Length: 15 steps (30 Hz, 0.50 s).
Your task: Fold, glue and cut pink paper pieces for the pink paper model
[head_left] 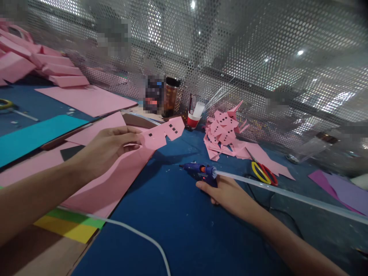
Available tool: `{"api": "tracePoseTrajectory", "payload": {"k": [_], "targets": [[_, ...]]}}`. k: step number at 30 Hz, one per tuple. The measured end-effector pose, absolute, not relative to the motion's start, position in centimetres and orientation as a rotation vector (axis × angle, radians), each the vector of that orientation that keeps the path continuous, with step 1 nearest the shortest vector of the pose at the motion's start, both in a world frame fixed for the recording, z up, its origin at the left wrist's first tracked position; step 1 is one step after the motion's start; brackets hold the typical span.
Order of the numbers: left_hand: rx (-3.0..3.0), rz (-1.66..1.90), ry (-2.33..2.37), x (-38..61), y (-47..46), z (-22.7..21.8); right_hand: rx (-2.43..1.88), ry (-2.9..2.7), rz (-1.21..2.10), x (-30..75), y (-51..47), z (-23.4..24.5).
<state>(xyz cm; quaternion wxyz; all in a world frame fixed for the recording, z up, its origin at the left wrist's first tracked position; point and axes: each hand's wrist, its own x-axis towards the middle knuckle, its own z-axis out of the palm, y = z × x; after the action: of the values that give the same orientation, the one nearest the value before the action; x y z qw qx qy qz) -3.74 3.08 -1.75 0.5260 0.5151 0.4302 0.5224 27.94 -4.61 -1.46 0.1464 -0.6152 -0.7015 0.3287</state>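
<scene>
Between the thumb and fingers of my left hand (110, 147) is a cut piece of pink paper (159, 136). It has small black squares on it and a notch in its lower edge. Below it lie large pink sheets (115, 184). My right hand (222, 189) is wrapped round the handle of a blue glue gun (198, 168), whose nozzle points left, low over the blue tabletop (161, 207). A long translucent glue stick (258, 184) sticks out of its back, and a small red light shows on its body. The nozzle and the pink piece are apart.
Behind the gun lie a heap of cut pink pieces (222, 130) and red-and-yellow scissors (264, 172). A paper cup (194, 119) and a dark-lidded jar (171, 96) stand by the perforated metal screen (178, 38). A white cable (138, 232) crosses the front; folded pink shapes (31, 57) fill the far left.
</scene>
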Motion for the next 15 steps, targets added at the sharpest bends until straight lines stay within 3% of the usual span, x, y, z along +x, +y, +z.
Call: {"api": "tracePoseTrajectory", "payload": {"k": [15], "targets": [[1.238,1.215,1.051,-2.97,2.46,-0.95,-1.762,-1.947,0.939,28.23,-5.3,-1.78]]}}
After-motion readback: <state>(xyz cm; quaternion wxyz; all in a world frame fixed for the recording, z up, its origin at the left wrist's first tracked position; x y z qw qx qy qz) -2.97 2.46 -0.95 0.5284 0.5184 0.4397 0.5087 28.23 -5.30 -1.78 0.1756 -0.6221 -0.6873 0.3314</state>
